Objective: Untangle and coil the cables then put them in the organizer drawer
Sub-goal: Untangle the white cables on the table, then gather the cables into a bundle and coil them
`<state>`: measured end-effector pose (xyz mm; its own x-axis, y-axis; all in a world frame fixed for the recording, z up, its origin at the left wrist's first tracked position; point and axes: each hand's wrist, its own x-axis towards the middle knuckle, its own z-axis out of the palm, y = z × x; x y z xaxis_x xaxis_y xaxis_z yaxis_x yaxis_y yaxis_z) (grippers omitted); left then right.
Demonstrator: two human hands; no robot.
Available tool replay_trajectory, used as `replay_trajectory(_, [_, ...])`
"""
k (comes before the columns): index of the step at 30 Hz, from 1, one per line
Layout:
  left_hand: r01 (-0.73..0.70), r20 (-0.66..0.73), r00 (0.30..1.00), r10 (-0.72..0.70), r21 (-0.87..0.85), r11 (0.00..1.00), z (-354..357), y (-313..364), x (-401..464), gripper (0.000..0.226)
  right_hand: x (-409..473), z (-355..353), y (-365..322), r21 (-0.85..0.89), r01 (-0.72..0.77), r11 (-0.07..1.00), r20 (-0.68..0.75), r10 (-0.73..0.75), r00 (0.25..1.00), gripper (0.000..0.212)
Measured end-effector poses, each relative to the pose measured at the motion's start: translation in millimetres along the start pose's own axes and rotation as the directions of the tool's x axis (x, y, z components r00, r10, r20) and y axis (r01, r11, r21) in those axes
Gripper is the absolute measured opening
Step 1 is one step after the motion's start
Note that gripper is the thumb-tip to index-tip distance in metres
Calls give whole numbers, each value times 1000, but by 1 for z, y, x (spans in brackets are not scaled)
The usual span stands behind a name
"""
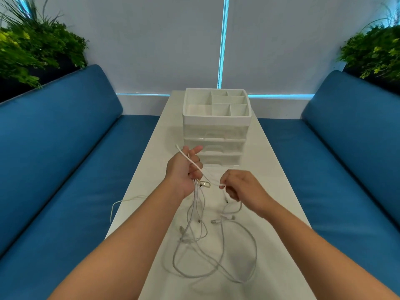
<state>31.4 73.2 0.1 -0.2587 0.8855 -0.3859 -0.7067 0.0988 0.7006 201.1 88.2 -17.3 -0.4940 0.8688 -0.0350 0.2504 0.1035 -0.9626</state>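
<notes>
Cables (216,245) sprawl tangled on the white table (270,191), in front of the organizer (216,118), one strand drooping over the table's left edge. Left hand (186,172) grips a raised bundle; right hand (240,188) pinches one strand beside it. Blue benches (65,159) flank the narrow tabletop.
</notes>
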Motion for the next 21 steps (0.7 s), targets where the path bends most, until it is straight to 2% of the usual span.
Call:
replay_trajectory(3, [-46,-35,998,47,27,999,5,-8,-6,36,-11,14,14,-34,27,999,59,-25,998,25])
replay_trajectory(5, [-97,-79,991,106,109,989,8,-17,-13,32,-20,23,12,7,37,999,23,-37,999,30])
replay_trajectory(8, [-138,-152,969,197,329,934,10,-32,-21,28,-29,40,0,12,95,995,-63,-94,994,45])
replay_trajectory(11, [-199,-172,940,294,424,883,6,-42,-24,30,-32,58,-8,-106,164,981,-117,-176,977,37])
replay_trajectory(13, [-250,-134,927,351,478,842,3,-43,-27,32,-32,64,-7,-173,227,958,-136,-252,958,34])
replay_trajectory(16, [-351,35,922,387,502,791,-2,-43,-36,34,-32,61,-1,-137,267,954,-182,-289,940,27])
replay_trajectory(21, [-414,163,910,381,314,854,-15,-44,-49,34,-31,50,10,-189,180,965,-160,-211,964,23])
